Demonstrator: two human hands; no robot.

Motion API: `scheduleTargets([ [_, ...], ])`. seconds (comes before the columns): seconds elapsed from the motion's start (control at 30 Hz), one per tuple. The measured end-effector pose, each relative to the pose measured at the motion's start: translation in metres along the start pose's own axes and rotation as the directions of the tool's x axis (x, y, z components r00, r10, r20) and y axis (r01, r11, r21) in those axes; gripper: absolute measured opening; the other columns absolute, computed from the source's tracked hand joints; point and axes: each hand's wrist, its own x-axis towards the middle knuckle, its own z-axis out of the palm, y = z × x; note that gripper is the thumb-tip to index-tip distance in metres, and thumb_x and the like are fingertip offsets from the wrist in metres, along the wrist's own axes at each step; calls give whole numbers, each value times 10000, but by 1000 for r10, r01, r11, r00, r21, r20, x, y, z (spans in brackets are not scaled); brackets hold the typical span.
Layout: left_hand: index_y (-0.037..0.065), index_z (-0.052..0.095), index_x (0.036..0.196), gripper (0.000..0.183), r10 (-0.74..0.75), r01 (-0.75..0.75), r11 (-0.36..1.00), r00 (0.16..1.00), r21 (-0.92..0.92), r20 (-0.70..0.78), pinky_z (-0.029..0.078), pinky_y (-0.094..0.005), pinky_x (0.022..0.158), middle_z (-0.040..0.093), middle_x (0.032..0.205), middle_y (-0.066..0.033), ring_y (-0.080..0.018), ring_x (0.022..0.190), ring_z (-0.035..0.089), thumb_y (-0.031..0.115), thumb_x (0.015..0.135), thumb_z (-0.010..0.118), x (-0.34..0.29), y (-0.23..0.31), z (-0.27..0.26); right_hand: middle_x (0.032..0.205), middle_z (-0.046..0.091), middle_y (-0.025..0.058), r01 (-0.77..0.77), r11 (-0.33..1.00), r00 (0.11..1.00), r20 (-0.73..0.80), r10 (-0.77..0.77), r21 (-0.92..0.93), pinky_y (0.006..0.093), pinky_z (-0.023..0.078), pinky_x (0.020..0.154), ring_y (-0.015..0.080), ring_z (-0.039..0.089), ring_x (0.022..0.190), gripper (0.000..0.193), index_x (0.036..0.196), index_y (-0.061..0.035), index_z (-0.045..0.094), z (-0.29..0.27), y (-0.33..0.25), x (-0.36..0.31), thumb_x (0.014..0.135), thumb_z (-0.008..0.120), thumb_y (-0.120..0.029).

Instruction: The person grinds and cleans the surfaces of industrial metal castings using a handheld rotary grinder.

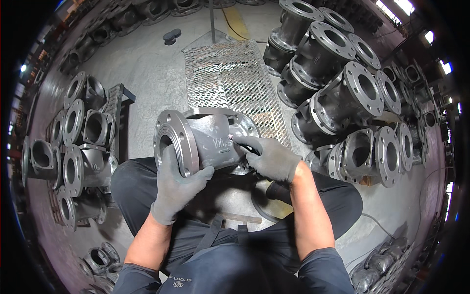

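Observation:
A grey cast-metal valve body [208, 139] with round bolt-hole flanges lies on its side in front of me, above my lap. My gloved left hand [177, 188] grips its left flange, with the fingers reaching into the bore and the thumb outside. My gloved right hand [275, 159] is at the right part of the body's side, next to the raised casting marks. Its fingers are closed around a slim dark tool [248, 143], mostly covered by the glove; its tip meets the casting. I cannot make out the tool's exact kind.
A perforated metal grate [225, 73] lies on the floor ahead. Similar valve bodies stand stacked at the right [362, 90] and on a rack at the left [81, 169]. Dark castings [379, 264] lie at the lower right, near a cable [379, 223].

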Motion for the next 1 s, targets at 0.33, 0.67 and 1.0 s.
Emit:
scheduleTargets([
  [0.33,-37,613,1239,585,16,-16,1000,999,24,-35,565,-378,816,722,1055,-124,-204,899,678,199,808,930,0,-4,2,974,781,190,70,996,992,-108,-64,47,408,600,834,255,764,859,546,1565,-112,603,21,-14,-12,1019,588,-123],
  [0.67,-45,612,1224,561,-1,0,999,999,42,32,567,-368,790,721,1028,-120,-184,894,684,194,824,924,2,6,0,1313,751,253,71,955,960,-281,13,289,412,576,1039,352,763,1191,571,1563,-75,584,56,9,-29,993,603,-80],
  [1.0,-50,614,1263,536,-15,15,1000,1000,-2,11,567,-338,837,725,1073,-104,-154,937,672,202,879,891,11,-2,0,1468,666,280,185,964,883,-462,-78,189,438,525,1146,423,652,1377,544,1549,-20,571,87,36,-32,1008,610,-50],
])
